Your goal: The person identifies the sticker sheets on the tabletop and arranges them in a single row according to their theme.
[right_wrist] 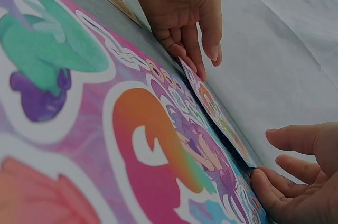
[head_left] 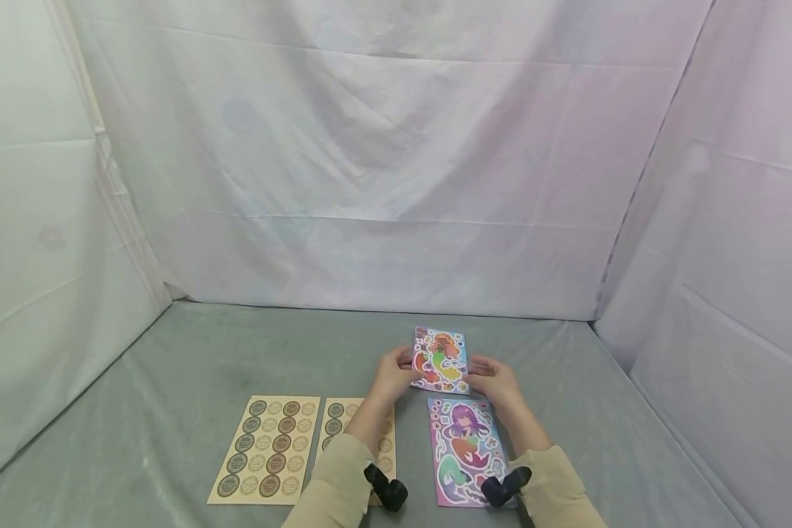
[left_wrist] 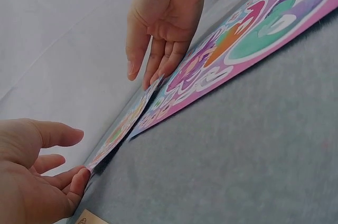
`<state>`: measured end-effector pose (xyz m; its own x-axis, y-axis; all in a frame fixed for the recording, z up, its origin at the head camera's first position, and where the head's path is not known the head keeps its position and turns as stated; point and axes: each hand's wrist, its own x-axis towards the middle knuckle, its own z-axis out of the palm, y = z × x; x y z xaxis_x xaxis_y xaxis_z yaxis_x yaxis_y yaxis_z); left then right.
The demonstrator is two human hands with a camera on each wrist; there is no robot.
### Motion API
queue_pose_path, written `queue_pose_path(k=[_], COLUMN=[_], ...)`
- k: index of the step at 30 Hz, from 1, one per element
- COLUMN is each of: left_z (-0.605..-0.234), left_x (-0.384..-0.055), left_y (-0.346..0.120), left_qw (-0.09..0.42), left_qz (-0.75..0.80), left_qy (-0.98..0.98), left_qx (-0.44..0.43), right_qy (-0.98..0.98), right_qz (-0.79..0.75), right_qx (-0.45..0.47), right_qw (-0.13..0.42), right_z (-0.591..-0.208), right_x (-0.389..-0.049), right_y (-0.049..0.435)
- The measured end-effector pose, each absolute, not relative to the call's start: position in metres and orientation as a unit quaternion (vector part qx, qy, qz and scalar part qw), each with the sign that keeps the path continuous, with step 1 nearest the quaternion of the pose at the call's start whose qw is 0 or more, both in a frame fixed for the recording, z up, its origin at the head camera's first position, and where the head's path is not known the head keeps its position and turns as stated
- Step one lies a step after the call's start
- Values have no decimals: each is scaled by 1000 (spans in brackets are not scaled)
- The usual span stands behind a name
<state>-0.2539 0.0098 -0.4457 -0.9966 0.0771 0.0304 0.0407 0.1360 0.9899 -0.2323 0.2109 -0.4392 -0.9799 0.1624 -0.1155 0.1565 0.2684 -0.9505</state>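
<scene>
A smaller mermaid sticker sheet (head_left: 444, 359) lies between the two hands, just beyond a larger purple-haired mermaid sticker sheet (head_left: 470, 449). My left hand (head_left: 394, 375) is at its left edge. The lower fingers (left_wrist: 79, 176) touch the sheet's side, while the thumb stands apart above. On the opposite side my right hand (head_left: 495, 380) touches the edge with its lower fingertips (right_wrist: 259, 176), thumb raised clear of the sheet. Both wrist views show a dark shadow under the small sheet's near edge.
Left of the mermaid sheets lie two beige sheets of round stickers, an outer one (head_left: 264, 449) and an inner one (head_left: 388, 462) partly covered by the left forearm. The grey cloth-covered table (head_left: 251, 345) is bounded by white curtains (head_left: 369, 183) at back and sides.
</scene>
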Motion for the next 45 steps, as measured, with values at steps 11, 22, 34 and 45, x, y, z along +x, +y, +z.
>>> queue_pose_path(k=[11, 22, 34, 45], left_z=[-448, -446, -441, -436], left_x=[-256, -252, -249, -248], left_y=[14, 17, 23, 25], left_qw=[0, -10, -17, -17], left_qz=[656, 652, 645, 646], left_qy=[755, 758, 763, 761], left_qx=[30, 32, 44, 49], right_qy=[-794, -795, -797, -800], right_qz=[597, 595, 590, 584], right_qx=[-112, -111, -123, -132], right_qw=[13, 21, 29, 20], right_z=[-441, -438, -437, -435], right_x=[-234, -231, -232, -233], right_y=[214, 219, 228, 236])
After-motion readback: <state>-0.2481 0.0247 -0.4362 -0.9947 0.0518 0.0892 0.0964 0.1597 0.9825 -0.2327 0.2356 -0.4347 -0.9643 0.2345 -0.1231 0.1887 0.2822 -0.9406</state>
